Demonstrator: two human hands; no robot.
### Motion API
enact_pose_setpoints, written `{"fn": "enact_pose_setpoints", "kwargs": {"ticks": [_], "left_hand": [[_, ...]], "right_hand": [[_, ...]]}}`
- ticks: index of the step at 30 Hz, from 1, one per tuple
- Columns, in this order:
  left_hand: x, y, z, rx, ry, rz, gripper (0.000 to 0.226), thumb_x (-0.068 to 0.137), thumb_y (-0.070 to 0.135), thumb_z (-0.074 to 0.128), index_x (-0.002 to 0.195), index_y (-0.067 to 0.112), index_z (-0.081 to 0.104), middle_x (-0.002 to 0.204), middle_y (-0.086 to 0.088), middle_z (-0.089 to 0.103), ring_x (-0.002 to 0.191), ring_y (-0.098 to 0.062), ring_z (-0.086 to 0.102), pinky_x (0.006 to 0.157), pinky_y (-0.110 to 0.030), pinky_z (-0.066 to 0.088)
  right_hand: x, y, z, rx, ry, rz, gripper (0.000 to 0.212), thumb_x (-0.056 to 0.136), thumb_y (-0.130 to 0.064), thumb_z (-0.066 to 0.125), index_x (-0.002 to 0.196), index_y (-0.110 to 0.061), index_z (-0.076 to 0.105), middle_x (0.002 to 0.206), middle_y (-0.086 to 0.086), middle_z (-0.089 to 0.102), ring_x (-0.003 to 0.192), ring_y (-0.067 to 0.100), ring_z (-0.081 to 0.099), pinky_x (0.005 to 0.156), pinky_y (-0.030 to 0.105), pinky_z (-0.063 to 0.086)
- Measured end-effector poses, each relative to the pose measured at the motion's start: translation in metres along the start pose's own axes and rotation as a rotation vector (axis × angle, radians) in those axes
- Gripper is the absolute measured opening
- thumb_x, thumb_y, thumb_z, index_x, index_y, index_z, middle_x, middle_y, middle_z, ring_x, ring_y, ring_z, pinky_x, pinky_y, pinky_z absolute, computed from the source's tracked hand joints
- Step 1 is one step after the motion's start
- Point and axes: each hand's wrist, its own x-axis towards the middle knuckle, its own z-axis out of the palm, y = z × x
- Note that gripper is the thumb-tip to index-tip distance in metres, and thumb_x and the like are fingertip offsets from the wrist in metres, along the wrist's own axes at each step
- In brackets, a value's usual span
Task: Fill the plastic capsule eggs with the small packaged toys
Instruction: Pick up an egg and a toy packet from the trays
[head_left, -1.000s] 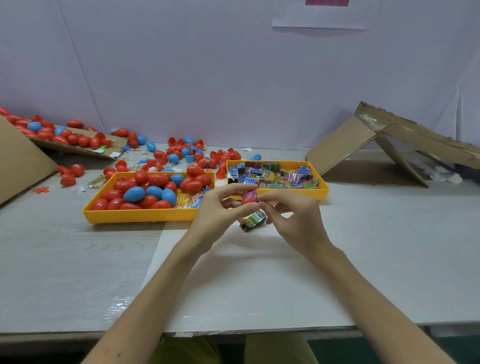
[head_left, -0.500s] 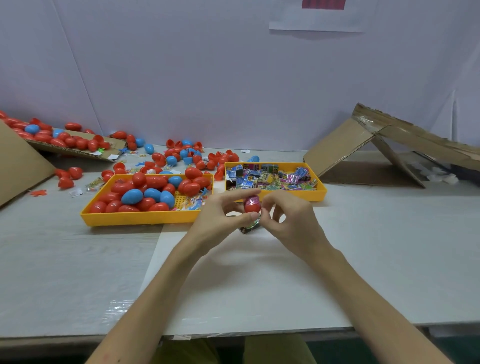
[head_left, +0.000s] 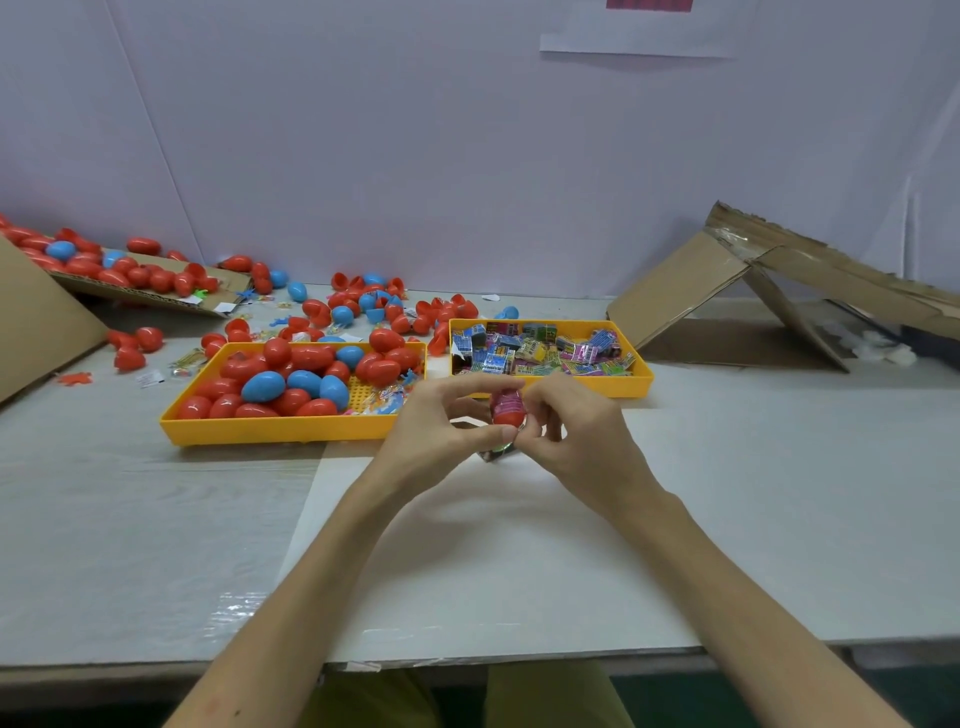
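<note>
A red capsule egg (head_left: 508, 408) stands upright between both hands, just in front of the two yellow trays. My left hand (head_left: 447, 426) pinches it from the left with thumb and fingers. My right hand (head_left: 576, 431) grips it from the right with curled fingers. A small packaged toy (head_left: 498, 453) pokes out under the hands, mostly hidden. The left yellow tray (head_left: 270, 428) holds several red and blue eggs. The right yellow tray (head_left: 641, 376) holds several small packaged toys (head_left: 540, 351).
Loose red and blue eggs (head_left: 358, 306) lie scattered behind the trays and on a cardboard flap (head_left: 156, 291) at the far left. A collapsed cardboard box (head_left: 769, 291) stands at the right. A white sheet (head_left: 493, 545) covers the table under my arms.
The colourful packet that showed below the egg a second ago is now almost hidden. The egg sits closed and upright between my fingers, and both hands have tightened round it.
</note>
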Motion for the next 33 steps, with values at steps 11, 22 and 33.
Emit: {"fn": "enact_pose_setpoints", "kwargs": {"ticks": [11,22,33], "left_hand": [[-0.0010,0.0002,0.0032,0.006,0.047,0.002,0.040,0.077,0.003,0.084,0.110,0.024,0.075,0.103,0.011,0.073,0.088,-0.015,0.072,0.076,-0.029,0.061],[0.0009,-0.0020,0.0006,-0.177,0.095,-0.093,0.039,0.078,0.005,0.084,0.112,0.021,0.070,0.110,-0.006,0.071,0.093,-0.026,0.075,0.076,-0.031,0.060],[0.0021,-0.0009,0.0004,-0.322,0.094,-0.136,0.025,0.093,0.027,0.066,0.115,0.018,0.073,0.108,-0.006,0.076,0.098,-0.026,0.074,0.079,-0.030,0.060]], "right_hand": [[-0.0018,0.0026,0.0038,0.037,-0.029,0.049,0.012,0.079,0.003,0.064,0.083,-0.006,0.056,0.076,-0.001,0.050,0.066,0.011,0.040,0.057,0.019,0.036],[-0.0030,0.0012,0.0087,0.120,-0.015,-0.018,0.044,0.082,-0.008,0.079,0.124,-0.008,0.066,0.115,0.003,0.065,0.090,0.010,0.063,0.082,0.025,0.054],[0.0023,0.0024,0.0033,0.423,0.094,0.289,0.034,0.082,-0.002,0.080,0.112,-0.017,0.075,0.099,-0.006,0.076,0.088,0.010,0.073,0.079,0.023,0.058]]}}
